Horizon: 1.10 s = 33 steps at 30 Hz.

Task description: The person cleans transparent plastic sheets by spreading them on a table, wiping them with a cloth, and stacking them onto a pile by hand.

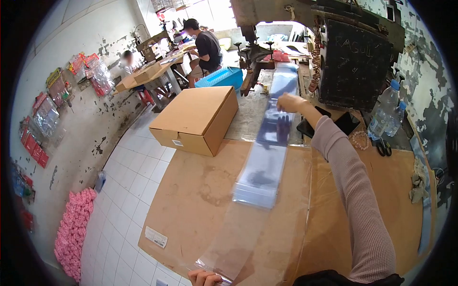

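Note:
A long strip of clear plastic film [261, 164] runs up the middle of the worktable, glossy and bluish at its far part. Its near end stretches down to the bottom edge of the view, where my left hand [205, 277] has its fingers curled around the film's edge. Over the far part of the strip is my right hand [292, 103], fingers bent and pressed together; whether something small is between them is hidden. A dark reflection of this hand shows on the film. Past it stands a machine head [255, 59] with a metal clamp arm.
A closed cardboard box [195, 117] stands left of the strip. To the right lie phones [347, 124], scissors [383, 148], a bead bracelet [359, 140] and water bottles [384, 109]. A black panel [353, 64] rises behind them. Two people sit at a far table.

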{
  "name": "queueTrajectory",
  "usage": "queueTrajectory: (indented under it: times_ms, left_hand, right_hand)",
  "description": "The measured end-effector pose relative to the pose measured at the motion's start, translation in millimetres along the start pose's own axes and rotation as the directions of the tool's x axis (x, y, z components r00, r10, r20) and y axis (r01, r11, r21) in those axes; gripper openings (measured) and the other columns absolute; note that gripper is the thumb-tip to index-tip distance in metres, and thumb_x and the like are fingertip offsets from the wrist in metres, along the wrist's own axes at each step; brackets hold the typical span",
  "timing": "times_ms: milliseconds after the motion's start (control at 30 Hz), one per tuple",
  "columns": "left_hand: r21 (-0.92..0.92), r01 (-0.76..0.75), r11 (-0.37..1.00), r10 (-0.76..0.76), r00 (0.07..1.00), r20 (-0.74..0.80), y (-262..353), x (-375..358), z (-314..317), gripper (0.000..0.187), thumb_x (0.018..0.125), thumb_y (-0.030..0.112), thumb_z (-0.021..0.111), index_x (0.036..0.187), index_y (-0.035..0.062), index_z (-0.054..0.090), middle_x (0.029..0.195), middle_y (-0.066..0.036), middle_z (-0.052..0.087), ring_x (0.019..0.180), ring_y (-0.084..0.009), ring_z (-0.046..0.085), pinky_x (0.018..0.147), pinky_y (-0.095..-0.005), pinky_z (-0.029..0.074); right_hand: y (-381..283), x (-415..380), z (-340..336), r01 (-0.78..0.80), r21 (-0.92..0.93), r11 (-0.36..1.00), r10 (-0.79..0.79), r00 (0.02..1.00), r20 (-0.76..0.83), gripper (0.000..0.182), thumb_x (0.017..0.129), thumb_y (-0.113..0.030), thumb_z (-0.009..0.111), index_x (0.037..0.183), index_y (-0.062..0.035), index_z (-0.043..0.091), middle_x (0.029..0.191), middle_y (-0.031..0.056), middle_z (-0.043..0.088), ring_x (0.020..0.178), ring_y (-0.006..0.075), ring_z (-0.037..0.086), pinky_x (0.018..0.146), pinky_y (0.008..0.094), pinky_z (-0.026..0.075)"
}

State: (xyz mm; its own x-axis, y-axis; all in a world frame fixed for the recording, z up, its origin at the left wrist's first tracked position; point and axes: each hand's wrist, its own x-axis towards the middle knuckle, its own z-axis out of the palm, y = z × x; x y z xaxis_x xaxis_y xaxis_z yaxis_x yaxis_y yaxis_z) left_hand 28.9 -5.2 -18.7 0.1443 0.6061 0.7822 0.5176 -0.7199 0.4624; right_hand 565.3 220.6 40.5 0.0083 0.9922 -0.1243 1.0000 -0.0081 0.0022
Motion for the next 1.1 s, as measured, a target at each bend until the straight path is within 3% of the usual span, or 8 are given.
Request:
queueTrajectory:
  times_ms: [67,133,233,300,367,667,733,1100]
  left_hand:
    - [0.008,-0.007,1.0,0.007,1.0,0.021,-3,-2,0,0.015,0.06,0.022,0.055,0.052,0.0092,0.052,0.056,-0.006,0.049,0.058,-0.0229,0.046,0.061,-0.0329,0.037]
    - [0.011,-0.008,1.0,0.007,0.999,0.032,-2,-1,0,0.015,0.06,0.022,0.056,0.053,0.0092,0.053,0.057,-0.006,0.05,0.058,-0.0231,0.047,0.061,-0.033,0.038]
    - [-0.006,-0.006,1.0,0.006,1.0,0.02,4,3,1,0.014,0.062,0.02,0.057,0.054,0.0088,0.055,0.058,-0.006,0.052,0.06,-0.0237,0.049,0.061,-0.0333,0.038]
    - [-0.005,-0.035,0.999,0.035,0.999,0.013,-1,1,1,0.014,0.064,0.019,0.056,0.054,0.0088,0.057,0.059,-0.006,0.053,0.062,-0.0237,0.05,0.062,-0.0335,0.039]
    - [-0.007,-0.042,0.999,0.042,0.999,0.013,0,-1,0,0.016,0.067,0.019,0.055,0.056,0.0087,0.058,0.06,-0.006,0.054,0.063,-0.0237,0.052,0.063,-0.0341,0.04]
    - [-0.073,-0.086,0.994,0.102,0.962,0.253,11,15,10,0.026,0.089,0.017,0.043,0.093,0.003,0.065,0.099,-0.009,0.063,0.092,-0.0268,0.056,0.084,-0.0388,0.042]
    - [-0.089,-0.258,0.962,0.27,0.947,0.174,22,41,30,0.012,0.07,0.001,0.062,0.078,0.0093,0.067,0.08,-0.004,0.063,0.071,-0.0217,0.052,0.063,-0.0299,0.045]
    - [-0.091,-0.589,0.803,0.594,0.778,0.206,35,112,122,0.024,0.072,0.0,0.063,0.095,0.006,0.059,0.082,-0.003,0.055,0.079,-0.0221,0.053,0.056,-0.031,0.048]
  right_hand:
    - [-16,-11,-24,-0.427,-0.135,0.894,0.333,0.836,-0.436,0.04,0.076,0.001,0.05,0.115,-0.006,0.056,0.103,0.0171,0.061,0.092,0.0302,0.061,0.085,0.0428,0.046]
    - [-17,-9,-23,-0.593,-0.084,0.801,-0.026,0.106,-0.994,0.038,0.079,-0.003,0.049,0.117,-0.007,0.053,0.111,0.0187,0.058,0.097,0.0324,0.059,0.088,0.0535,0.041]
    - [-43,-15,3,-0.522,-0.205,0.828,-0.046,0.3,-0.953,0.034,0.082,-0.011,0.051,0.115,-0.0074,0.052,0.114,0.0192,0.055,0.104,0.0337,0.055,0.088,0.0565,0.037]
    - [-87,-44,13,-0.417,0.028,0.908,0.378,0.791,-0.481,0.032,0.085,-0.031,0.053,0.108,-0.0082,0.057,0.121,0.0142,0.051,0.114,0.031,0.047,0.091,0.0545,0.036]
    - [-114,-74,8,-0.326,0.207,0.922,0.329,0.944,0.021,0.041,0.086,-0.043,0.05,0.106,-0.008,0.058,0.11,0.0139,0.055,0.108,0.0293,0.051,0.088,0.054,0.036]
    - [-67,-52,56,-0.412,0.052,0.91,0.408,0.864,-0.295,0.043,0.09,-0.037,0.045,0.126,-0.013,0.044,0.137,0.018,0.035,0.129,0.0305,0.032,0.101,0.0618,0.021]
    - [-70,-54,57,-0.402,0.121,0.908,0.414,0.807,-0.422,0.044,0.091,-0.035,0.045,0.128,-0.0138,0.042,0.141,0.018,0.028,0.13,0.0317,0.03,0.1,0.0638,0.021]
    - [-157,-301,32,0.194,0.4,0.896,-0.003,0.902,-0.431,0.041,0.084,-0.023,0.059,0.122,-0.0106,0.048,0.139,0.0235,0.027,0.114,0.0374,0.047,0.093,0.0423,0.041]
